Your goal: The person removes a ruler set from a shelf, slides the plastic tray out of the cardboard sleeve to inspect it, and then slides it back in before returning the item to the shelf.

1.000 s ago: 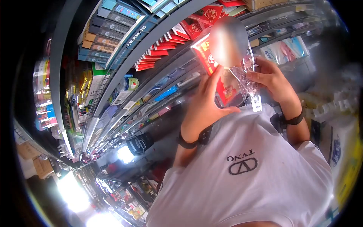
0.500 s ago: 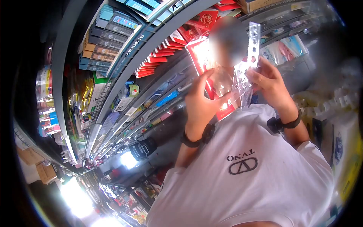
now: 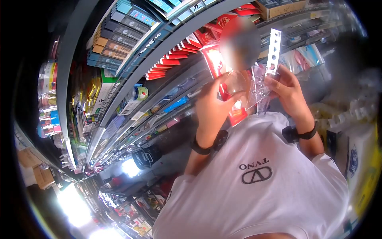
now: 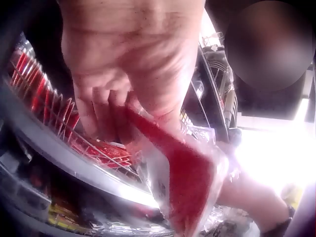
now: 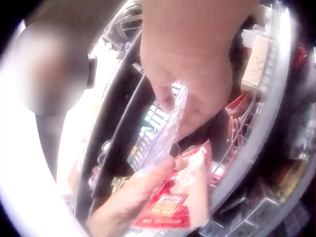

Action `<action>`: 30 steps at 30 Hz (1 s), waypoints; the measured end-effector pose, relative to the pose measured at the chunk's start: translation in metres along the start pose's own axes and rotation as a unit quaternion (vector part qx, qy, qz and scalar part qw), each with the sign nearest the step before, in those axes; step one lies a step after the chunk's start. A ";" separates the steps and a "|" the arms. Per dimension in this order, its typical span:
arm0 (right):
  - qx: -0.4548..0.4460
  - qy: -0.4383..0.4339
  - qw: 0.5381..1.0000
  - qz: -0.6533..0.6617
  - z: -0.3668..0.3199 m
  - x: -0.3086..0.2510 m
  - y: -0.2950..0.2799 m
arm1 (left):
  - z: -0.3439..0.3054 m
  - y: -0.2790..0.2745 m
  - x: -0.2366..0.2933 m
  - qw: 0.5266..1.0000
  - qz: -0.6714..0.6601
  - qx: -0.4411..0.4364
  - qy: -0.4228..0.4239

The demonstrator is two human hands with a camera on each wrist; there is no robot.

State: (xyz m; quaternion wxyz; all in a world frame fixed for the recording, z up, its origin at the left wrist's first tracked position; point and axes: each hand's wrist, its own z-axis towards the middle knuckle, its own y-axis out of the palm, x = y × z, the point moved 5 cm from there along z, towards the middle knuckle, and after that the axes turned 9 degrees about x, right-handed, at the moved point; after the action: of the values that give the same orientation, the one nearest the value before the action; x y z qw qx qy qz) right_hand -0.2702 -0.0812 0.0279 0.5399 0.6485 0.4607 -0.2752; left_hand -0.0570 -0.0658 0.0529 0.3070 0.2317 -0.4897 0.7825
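My left hand [image 3: 211,109] holds a flat red packet [image 5: 170,205] with a pale panel and a yellow-and-red label, its fingers behind it and its thumb in front. In the left wrist view the packet's plain red side [image 4: 190,185] shows under clear wrapping. To its right, my right hand [image 3: 289,89] pinches a clear plastic strip [image 3: 274,49] with a row of holes between thumb and fingers. Crinkled clear plastic [image 3: 258,87] hangs below the strip, close beside the packet. A blurred round patch covers part of the packet's upper end in the head view.
Curved shelf racks run along the left and far side. Red packets [image 3: 171,59] stand in a row behind the left hand. Blue and dark boxes [image 3: 119,38] fill the upper shelf, with a cardboard box [image 3: 280,8] at the top. A white-and-pink package [image 3: 302,57] lies beyond the right hand.
The holed strip has come up into view above the right hand and now leans slightly right. My left thumb, earlier stretched away from the packet, has moved in over its front.
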 end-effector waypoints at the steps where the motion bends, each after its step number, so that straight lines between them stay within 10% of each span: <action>1: -0.010 -0.002 1.000 -0.014 0.001 0.000 0.005 | 0.001 0.000 0.005 1.000 0.018 -0.010 0.013; 11: -0.045 -0.004 0.999 -0.006 0.009 0.011 0.017 | -0.001 0.007 -0.014 0.992 -0.098 -0.082 -0.022; 18: -0.036 -0.021 0.998 -0.037 0.011 0.011 0.017 | -0.011 0.016 -0.031 0.815 -0.465 -0.165 -0.304; 30: 0.015 0.037 0.999 -0.031 0.007 0.004 0.012 | -0.012 0.011 -0.051 0.875 -0.370 0.007 -0.311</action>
State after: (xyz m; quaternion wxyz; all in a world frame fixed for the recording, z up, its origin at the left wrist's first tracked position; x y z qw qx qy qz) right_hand -0.2574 -0.0867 0.0281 0.5039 0.6513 0.4966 -0.2743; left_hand -0.0294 -0.0712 0.0071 0.4045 0.6296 -0.4331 0.5024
